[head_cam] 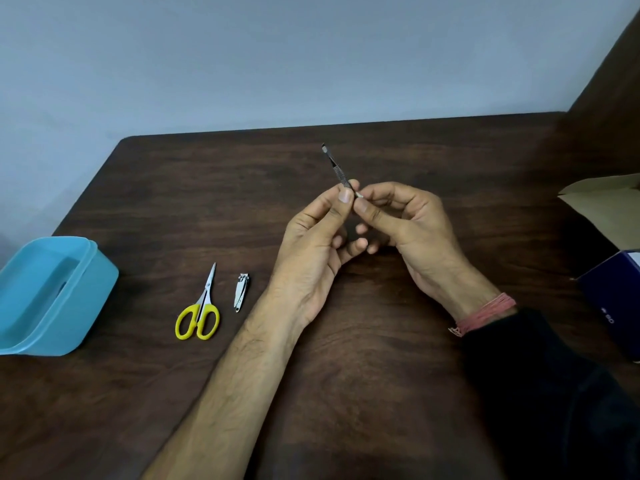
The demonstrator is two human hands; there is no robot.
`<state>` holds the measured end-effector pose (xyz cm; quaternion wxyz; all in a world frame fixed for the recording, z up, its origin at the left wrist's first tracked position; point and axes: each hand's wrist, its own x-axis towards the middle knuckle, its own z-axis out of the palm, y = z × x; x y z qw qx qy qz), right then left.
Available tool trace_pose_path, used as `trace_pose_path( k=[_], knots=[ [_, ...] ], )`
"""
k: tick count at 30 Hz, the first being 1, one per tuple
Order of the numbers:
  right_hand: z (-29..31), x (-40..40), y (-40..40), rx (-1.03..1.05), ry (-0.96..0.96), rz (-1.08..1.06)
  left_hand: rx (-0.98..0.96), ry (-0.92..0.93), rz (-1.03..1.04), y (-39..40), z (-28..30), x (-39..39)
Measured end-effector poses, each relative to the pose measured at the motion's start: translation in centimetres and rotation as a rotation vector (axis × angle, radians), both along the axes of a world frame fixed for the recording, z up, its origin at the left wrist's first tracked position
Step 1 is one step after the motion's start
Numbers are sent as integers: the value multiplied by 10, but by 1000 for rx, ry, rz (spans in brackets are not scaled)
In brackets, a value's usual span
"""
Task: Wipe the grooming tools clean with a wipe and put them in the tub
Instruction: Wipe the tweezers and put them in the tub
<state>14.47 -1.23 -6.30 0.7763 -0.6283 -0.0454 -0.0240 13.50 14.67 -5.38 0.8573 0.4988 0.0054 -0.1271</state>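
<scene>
The dark wooden table [346, 341] fills most of your view. On its left edge sits the blue tub [52, 296], open side up; whether anything lies in it cannot be told. At the right edge are a brown cardboard box [602, 199] with its flap open and a dark blue box [613, 306] in front of it.

Your two hands meet over the middle of the table. Your left hand [311, 251] and your right hand [412, 226] both pinch the near end of a thin metal cuticle tool [337, 169], thumb and forefinger closed on it from either side. The tool's long axis runs up and away from you, tilted slightly left, with its flat working tip at the far end, clear of your fingers. No wipe is visible in either hand or on the table; it may be in one of the boxes on your right.

Between your left forearm and the tub lie the yellow-handled scissors [199, 311], points away from you, and just beside them the nail clipper [241, 292].

The tub is well off to your left, so your left hand is likely the nearer one to carry the tool there.
</scene>
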Motion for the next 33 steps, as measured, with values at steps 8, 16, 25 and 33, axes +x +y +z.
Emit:
trace_pose_path(
  k=[8,16,25,33],
  knots=[
    [1,0,1,-44,22,-5,116,-93,76,-2,-4,1],
    [4,0,0,-69,57,19,163,-133,148,-4,-5,1],
    [1,-1,2,-62,-9,-39,-15,-23,242,5,-6,9],
    [-1,-3,4,-144,-113,-21,6,-68,217,3,-9,6]
  ],
)
